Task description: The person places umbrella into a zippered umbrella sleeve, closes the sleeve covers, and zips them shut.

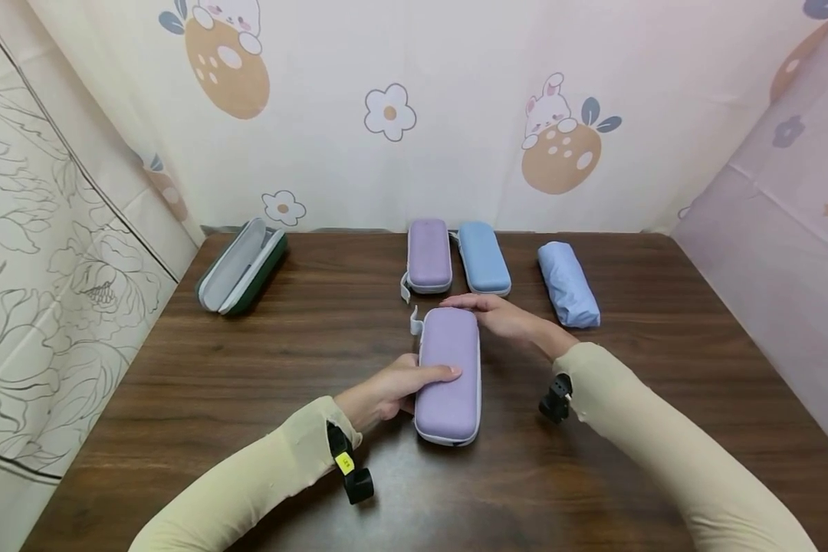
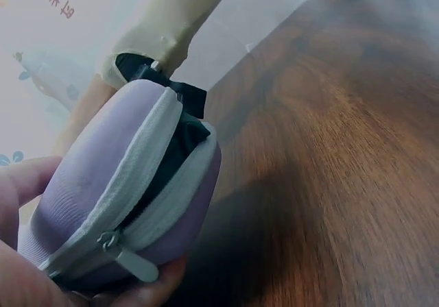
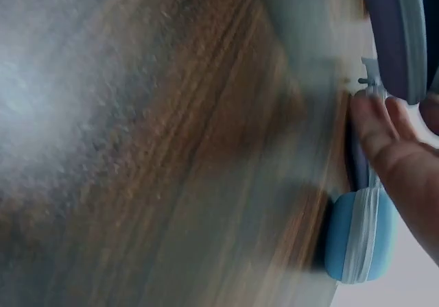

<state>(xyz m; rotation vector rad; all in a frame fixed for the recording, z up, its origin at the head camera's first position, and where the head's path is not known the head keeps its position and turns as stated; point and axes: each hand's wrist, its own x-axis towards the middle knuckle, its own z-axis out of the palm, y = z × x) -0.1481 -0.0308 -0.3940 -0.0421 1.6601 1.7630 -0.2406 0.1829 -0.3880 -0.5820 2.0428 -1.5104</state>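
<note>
My left hand (image 1: 399,385) grips a light purple zippered case (image 1: 450,343), thumb across its top and the other fingers underneath. In the left wrist view the near end of the case gapes along its pale zipper, with dark material inside; a grey zipper pull (image 2: 137,263) hangs at one side. At the far end of the case, my right hand (image 1: 507,316) has its fingers extended beside the edge; whether they touch it is unclear. A second purple case (image 1: 430,253) and a blue case (image 1: 484,257) lie just beyond.
At the back left of the wooden table (image 1: 303,307) lies an open green case (image 1: 244,268) with a grey lining. A light blue folded cloth bundle (image 1: 569,285) lies at the back right. A patterned curtain (image 1: 455,153) hangs behind the table.
</note>
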